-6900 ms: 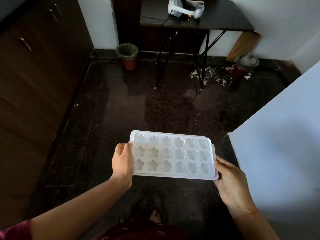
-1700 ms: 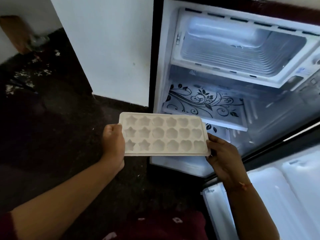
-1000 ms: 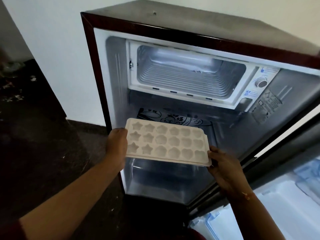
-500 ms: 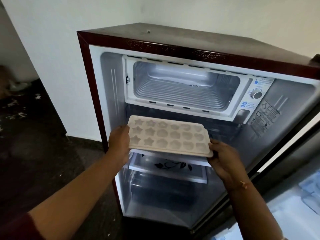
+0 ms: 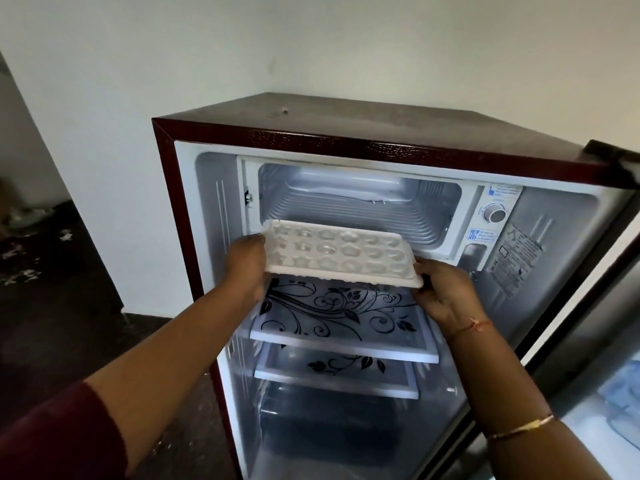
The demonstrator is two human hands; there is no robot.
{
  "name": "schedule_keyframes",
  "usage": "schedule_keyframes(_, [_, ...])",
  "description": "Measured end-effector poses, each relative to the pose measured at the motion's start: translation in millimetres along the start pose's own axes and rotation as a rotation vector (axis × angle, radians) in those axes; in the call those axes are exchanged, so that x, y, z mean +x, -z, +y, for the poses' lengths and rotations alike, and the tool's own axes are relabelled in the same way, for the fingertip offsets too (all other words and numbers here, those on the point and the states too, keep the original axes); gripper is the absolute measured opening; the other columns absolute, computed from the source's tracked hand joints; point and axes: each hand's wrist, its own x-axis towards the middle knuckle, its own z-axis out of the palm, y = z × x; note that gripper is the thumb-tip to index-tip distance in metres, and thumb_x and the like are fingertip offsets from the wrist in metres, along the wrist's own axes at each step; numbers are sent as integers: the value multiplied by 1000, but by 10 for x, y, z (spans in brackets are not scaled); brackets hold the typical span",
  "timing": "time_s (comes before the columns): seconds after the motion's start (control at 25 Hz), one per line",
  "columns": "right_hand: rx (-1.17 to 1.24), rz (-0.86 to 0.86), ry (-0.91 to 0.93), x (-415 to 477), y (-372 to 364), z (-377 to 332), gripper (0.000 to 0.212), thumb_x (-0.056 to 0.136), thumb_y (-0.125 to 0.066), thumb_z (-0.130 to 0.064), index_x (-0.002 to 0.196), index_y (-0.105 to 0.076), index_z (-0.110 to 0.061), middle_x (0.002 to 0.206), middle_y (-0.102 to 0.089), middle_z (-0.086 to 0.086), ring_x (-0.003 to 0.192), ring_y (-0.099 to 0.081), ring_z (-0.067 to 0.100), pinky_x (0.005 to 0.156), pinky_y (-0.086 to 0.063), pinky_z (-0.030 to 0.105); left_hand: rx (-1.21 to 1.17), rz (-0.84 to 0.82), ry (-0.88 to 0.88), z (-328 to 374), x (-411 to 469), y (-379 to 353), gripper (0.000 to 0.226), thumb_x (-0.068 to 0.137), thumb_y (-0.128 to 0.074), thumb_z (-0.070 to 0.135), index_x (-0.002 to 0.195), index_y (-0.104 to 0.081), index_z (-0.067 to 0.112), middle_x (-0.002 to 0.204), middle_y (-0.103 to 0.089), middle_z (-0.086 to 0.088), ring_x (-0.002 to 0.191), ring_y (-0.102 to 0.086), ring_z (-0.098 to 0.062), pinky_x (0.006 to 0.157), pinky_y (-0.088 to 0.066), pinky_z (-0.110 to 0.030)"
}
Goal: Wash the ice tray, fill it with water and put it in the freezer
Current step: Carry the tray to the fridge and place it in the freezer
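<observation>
A white ice tray [image 5: 341, 252] with star, flower and heart moulds holding water is held level at the mouth of the freezer compartment [image 5: 360, 199]. Its far edge is at the lower lip of the compartment's opening. My left hand [image 5: 247, 263] grips the tray's left end. My right hand [image 5: 446, 294] grips its near right corner from below. The freezer compartment is open and lit, with a ribbed floor and nothing on it.
The small maroon fridge [image 5: 346, 140] stands against a white wall, its door [image 5: 602, 358] swung open at the right. Two glass shelves [image 5: 343, 320] with black floral print lie below the tray. A thermostat knob [image 5: 494, 213] sits right of the freezer opening.
Both hands have lifted the tray from in front of the shelf up and forward to the freezer opening. The view has risen and come closer to the fridge.
</observation>
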Motion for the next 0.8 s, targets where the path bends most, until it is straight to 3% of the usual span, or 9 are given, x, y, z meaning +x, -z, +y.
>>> schedule_keyframes(0.12, [-7,50,8,132,-43,-47,27,77,-40,22,77,-60,3,57,-67,9,45,-64,17,42,-54,26,41,-3,16,12,194,-116,17,92,-42,8,96,-59,7,79,-62,-7,66,-59,-20,56,-50,-28])
schedule_keyframes(0.2, [-28,71,-2,218,-61,-70,28,77,-41,23,74,-60,2,63,-66,11,46,-64,17,42,-53,25,70,5,41,7,323,-184,15,92,-44,8,96,-58,7,77,-60,-7,65,-58,-20,60,-48,-31])
schedule_keyframes(0.44, [-65,90,-9,445,-94,-115,29,74,-44,26,76,-59,2,78,-61,15,69,-59,25,47,-56,29,194,56,84,15,662,-307,24,87,-54,11,106,-62,-1,99,-67,-13,85,-65,-30,78,-55,-39])
schedule_keyframes(0.64, [-155,87,70,519,-107,-162,27,79,-51,20,76,-58,-6,75,-59,10,64,-56,20,41,-52,20,367,67,-23,42,754,-366,31,84,-59,20,106,-62,-1,101,-66,-13,89,-63,-29,79,-54,-40])
schedule_keyframes(0.72, [-180,91,92,569,-100,-185,25,79,-54,17,74,-60,-6,73,-61,9,64,-57,19,41,-51,21,468,66,-98,55,747,-379,33,85,-57,25,107,-61,-1,99,-64,-11,88,-60,-28,81,-52,-39])
schedule_keyframes(0.8, [-246,109,108,624,-92,-204,26,81,-54,15,69,-60,-7,70,-60,8,60,-54,19,43,-48,25,651,50,-177,86,732,-408,31,89,-52,24,107,-59,-1,95,-59,-12,85,-54,-25,74,-45,-33])
